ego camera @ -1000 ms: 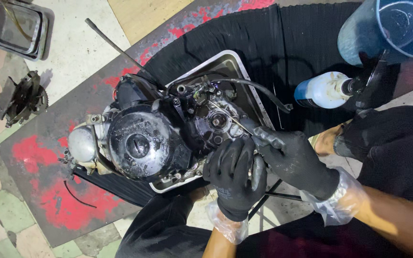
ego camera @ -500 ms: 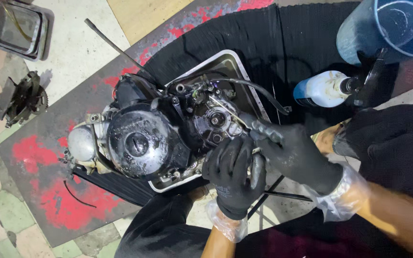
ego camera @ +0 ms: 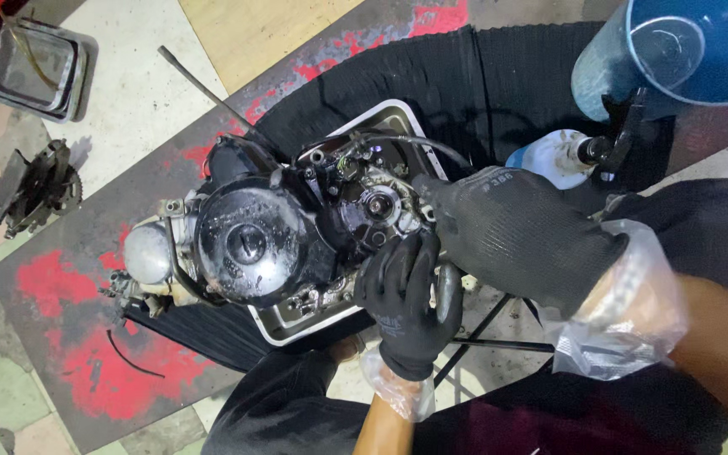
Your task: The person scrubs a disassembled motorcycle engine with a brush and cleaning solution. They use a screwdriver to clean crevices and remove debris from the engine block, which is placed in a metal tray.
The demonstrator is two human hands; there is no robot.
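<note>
Patchy red and grey floor lies beneath us; nearest, our gloved left hand (ego camera: pixel 406 299) is curled shut around a dark curved part (ego camera: pixel 446 291) at the engine's near edge. Our gloved right hand (ego camera: pixel 516 232) rests loosely open, fingertips on the greasy engine (ego camera: pixel 280 240), which sits in a white tray (ego camera: pixel 406 114) on black ribbed rubber (ego camera: pixel 465 84)

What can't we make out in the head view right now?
- Right hand: its fingertips reach the engine, but the glove hides whether it grips anything.
- Left hand: wrapped on a dark curved part at the engine's edge; the fingers cover what that part is.
- Blue container: cut off by the top right edge.
- Tray under the engine: mostly covered by it.
</note>
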